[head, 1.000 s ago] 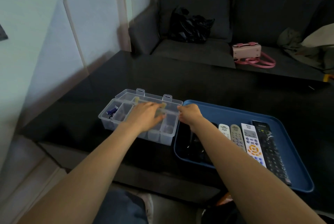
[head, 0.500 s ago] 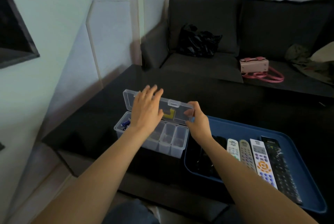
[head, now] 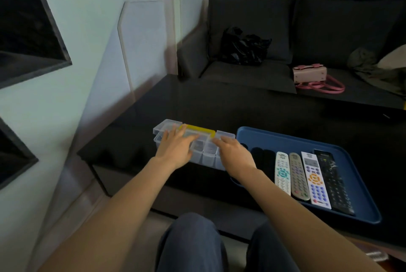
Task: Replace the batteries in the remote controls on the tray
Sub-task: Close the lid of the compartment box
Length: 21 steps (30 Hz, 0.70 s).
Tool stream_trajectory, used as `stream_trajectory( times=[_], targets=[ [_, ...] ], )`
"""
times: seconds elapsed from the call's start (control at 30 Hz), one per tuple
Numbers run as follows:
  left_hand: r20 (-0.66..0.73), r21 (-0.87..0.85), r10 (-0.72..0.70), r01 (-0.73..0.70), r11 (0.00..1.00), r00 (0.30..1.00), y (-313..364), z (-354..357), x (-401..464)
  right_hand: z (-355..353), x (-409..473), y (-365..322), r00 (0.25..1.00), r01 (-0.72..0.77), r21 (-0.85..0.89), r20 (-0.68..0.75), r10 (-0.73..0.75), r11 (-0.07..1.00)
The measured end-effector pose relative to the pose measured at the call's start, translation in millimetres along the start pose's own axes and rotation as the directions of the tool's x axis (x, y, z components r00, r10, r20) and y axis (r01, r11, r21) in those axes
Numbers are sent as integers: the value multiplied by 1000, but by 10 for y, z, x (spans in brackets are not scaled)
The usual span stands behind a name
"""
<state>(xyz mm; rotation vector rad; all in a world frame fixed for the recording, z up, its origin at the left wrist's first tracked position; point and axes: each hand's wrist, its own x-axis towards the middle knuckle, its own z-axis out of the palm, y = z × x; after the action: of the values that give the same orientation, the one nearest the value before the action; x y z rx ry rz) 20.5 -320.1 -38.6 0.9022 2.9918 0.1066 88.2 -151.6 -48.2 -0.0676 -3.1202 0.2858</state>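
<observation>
Hands rest on the clear box (head: 198, 150): the left hand (head: 175, 148) lies flat with straight fingers on its lid, and the right hand (head: 235, 153), fingers loosely bent, touches the lid's right end, so pressing evenly at both ends should seat it. Just right of the right hand, the tray (head: 362, 194) holds the remotes (head: 307, 177). Motion blur hides the right hand's hold and whether the lid is fully down; the contents are unreadable.
</observation>
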Motion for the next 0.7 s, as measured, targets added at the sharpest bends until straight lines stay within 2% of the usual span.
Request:
stream_trajectory(
  times=[0.07,0.13,0.43,0.7],
  targets=[
    [142,6,-51,51,999,989,-25,49,-17,44,12,-13,997,-26,-28,69,28,999],
    [203,15,-78,76,997,976,-25,99,-17,80,33,-6,996,-27,-64,89,33,998],
    [191,58,-134,125,990,972,51,174,9,278,12,8,999,-48,-74,1,48,996],
    [206,73,-143,130,989,968,88,129,14,336,-82,-18,997,-40,-56,67,44,998]
  ],
)
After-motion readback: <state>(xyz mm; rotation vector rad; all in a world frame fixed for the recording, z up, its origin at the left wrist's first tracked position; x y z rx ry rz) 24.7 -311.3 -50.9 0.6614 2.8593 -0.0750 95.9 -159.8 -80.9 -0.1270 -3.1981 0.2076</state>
